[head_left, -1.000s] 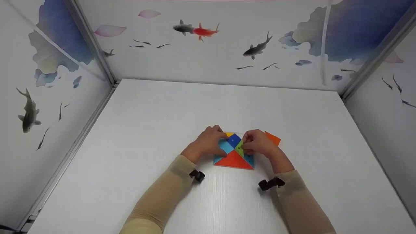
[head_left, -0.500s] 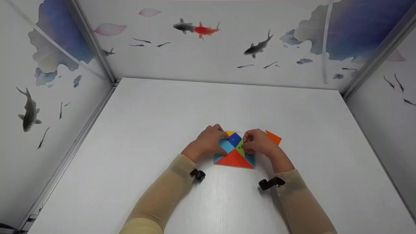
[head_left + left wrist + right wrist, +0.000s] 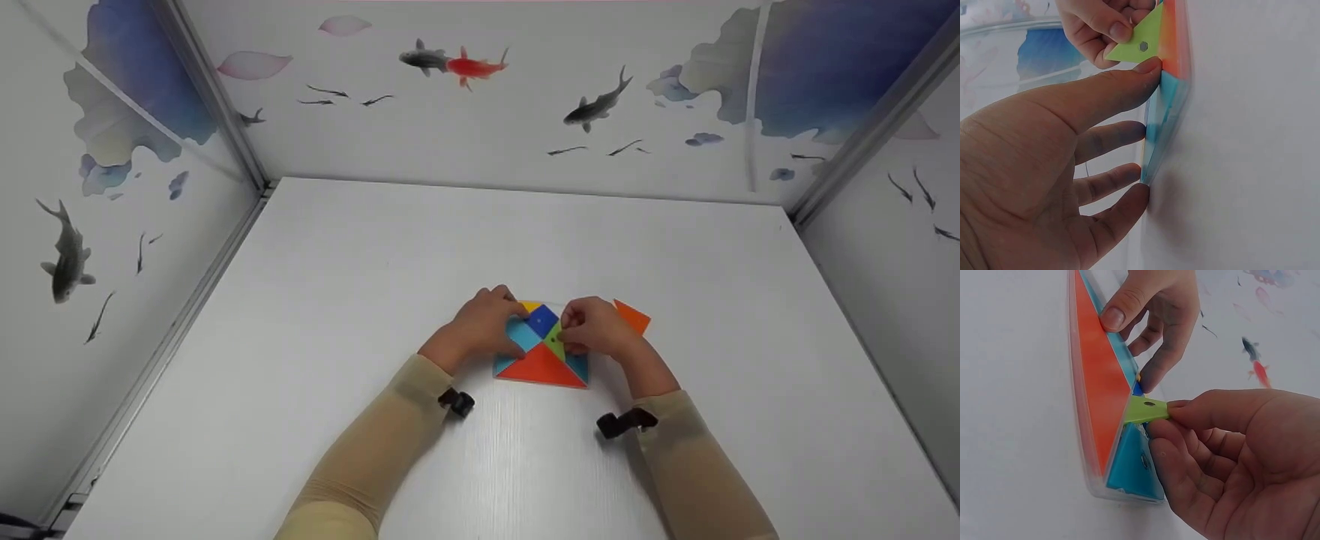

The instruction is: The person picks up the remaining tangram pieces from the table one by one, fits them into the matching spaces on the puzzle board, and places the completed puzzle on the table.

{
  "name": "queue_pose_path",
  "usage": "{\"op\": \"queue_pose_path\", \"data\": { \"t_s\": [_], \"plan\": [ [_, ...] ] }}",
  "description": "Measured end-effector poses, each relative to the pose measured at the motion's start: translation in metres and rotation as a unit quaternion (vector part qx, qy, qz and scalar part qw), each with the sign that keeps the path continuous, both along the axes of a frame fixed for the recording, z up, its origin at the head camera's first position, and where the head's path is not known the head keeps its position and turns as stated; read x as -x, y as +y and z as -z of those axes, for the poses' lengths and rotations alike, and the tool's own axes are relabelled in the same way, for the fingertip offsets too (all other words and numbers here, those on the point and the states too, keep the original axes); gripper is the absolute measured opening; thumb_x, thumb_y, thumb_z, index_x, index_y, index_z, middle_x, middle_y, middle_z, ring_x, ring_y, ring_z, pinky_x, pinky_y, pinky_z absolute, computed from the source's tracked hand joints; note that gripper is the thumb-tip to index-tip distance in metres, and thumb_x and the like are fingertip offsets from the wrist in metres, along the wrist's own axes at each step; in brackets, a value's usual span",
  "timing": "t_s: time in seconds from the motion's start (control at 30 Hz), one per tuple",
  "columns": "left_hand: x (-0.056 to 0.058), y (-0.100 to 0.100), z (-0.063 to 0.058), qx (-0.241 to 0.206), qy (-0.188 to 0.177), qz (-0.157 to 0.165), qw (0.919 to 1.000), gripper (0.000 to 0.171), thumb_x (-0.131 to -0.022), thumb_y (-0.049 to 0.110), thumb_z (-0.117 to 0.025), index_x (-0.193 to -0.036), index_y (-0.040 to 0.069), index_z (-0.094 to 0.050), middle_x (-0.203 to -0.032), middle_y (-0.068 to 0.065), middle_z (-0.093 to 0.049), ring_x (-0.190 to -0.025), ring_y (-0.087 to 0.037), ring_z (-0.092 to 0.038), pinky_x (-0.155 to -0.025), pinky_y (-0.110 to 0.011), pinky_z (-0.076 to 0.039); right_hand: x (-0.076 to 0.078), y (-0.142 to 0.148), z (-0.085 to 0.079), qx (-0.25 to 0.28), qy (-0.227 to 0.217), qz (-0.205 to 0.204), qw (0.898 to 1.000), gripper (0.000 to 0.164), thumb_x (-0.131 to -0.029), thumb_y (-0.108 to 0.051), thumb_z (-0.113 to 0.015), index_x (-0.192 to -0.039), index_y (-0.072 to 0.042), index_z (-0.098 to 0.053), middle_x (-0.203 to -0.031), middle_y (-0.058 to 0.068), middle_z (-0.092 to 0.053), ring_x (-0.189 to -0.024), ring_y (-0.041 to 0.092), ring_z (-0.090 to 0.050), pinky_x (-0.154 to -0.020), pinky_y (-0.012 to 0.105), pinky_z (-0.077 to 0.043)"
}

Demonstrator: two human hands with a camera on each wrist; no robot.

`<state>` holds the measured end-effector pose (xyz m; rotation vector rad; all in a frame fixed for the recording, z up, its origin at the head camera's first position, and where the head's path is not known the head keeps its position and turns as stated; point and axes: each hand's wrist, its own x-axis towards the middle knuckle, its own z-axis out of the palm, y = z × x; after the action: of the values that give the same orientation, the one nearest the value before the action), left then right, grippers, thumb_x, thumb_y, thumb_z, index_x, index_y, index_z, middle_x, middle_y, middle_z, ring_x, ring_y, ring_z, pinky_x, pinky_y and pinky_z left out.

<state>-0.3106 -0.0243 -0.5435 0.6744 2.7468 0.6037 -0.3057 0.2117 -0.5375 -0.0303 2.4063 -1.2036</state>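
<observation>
A tangram in a clear shallow tray (image 3: 1129,497) lies on the table between both hands. In it show a large red-orange triangle (image 3: 544,369), a light blue piece (image 3: 523,336), a blue square (image 3: 543,321), a bit of yellow (image 3: 530,306) and a darker teal triangle (image 3: 1131,467). My right hand (image 3: 600,328) pinches a green tangram triangle (image 3: 1147,408) with a round metal dot, between thumb and fingers. It is tilted up, its lower end at the other pieces. My left hand (image 3: 480,326) spans the tray's left side, spread fingertips and thumb touching tray and pieces.
A loose orange triangle (image 3: 632,316) lies on the white table (image 3: 390,255) just beyond my right hand, partly hidden by it. Walls printed with fish (image 3: 476,69) enclose the table at the back and sides.
</observation>
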Motion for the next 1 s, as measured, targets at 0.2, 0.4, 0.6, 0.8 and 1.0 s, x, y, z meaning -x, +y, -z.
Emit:
{"op": "queue_pose_path", "data": {
  "t_s": [0.2,0.4,0.6,0.8,1.0],
  "plan": [
    [0.0008,-0.0005,0.0015,0.0,0.001,-0.001,1.0,0.065,-0.084,0.041,-0.09,-0.142,0.023,-0.069,-0.141,-0.001,-0.055,-0.13,-0.022,-0.049,-0.108,-0.037,-0.054,0.0001,-0.0023,-0.002,-0.019,0.012,-0.006,1.0,0.014,-0.099,-0.016,-0.075,-0.105,-0.008,-0.064,-0.096,0.01,-0.063,-0.087,0.024,-0.067,-0.078,0.027,-0.061],
    [0.0013,0.0003,0.0022,-0.001,-0.002,-0.008,1.0,0.066,-0.083,0.042,-0.091,-0.143,0.025,-0.068,-0.143,0.0,-0.055,-0.132,-0.021,-0.049,-0.108,-0.037,-0.055,0.0011,-0.0029,-0.0026,-0.038,0.017,-0.005,0.999,0.02,-0.099,-0.015,-0.073,-0.114,-0.009,-0.063,-0.1,0.012,-0.063,-0.087,0.025,-0.067,-0.077,0.027,-0.06],
    [0.0008,0.0,0.0011,0.0,-0.003,-0.007,1.0,0.066,-0.083,0.042,-0.09,-0.143,0.025,-0.069,-0.143,-0.001,-0.055,-0.132,-0.022,-0.05,-0.108,-0.038,-0.055,0.0005,-0.0035,-0.002,-0.053,0.024,-0.007,0.998,0.023,-0.098,-0.013,-0.073,-0.119,-0.009,-0.064,-0.103,0.014,-0.064,-0.085,0.025,-0.068,-0.077,0.028,-0.061],
    [0.0009,-0.001,-0.0011,-0.006,-0.004,0.001,1.0,0.066,-0.082,0.039,-0.091,-0.143,0.023,-0.069,-0.142,-0.004,-0.056,-0.131,-0.024,-0.051,-0.107,-0.039,-0.055,0.001,-0.0033,-0.0027,-0.062,0.04,-0.011,0.997,0.023,-0.096,-0.013,-0.075,-0.117,-0.008,-0.066,-0.103,0.014,-0.067,-0.085,0.024,-0.069,-0.078,0.029,-0.062],
    [0.0018,-0.0012,0.0003,-0.001,-0.002,0.001,1.0,0.067,-0.083,0.04,-0.09,-0.144,0.025,-0.068,-0.142,-0.003,-0.055,-0.13,-0.023,-0.05,-0.107,-0.038,-0.055,0.0017,-0.0033,-0.0025,-0.082,0.043,-0.002,0.996,0.023,-0.096,-0.016,-0.078,-0.116,-0.009,-0.069,-0.105,0.013,-0.067,-0.091,0.025,-0.066,-0.079,0.028,-0.059]
  ]
}}
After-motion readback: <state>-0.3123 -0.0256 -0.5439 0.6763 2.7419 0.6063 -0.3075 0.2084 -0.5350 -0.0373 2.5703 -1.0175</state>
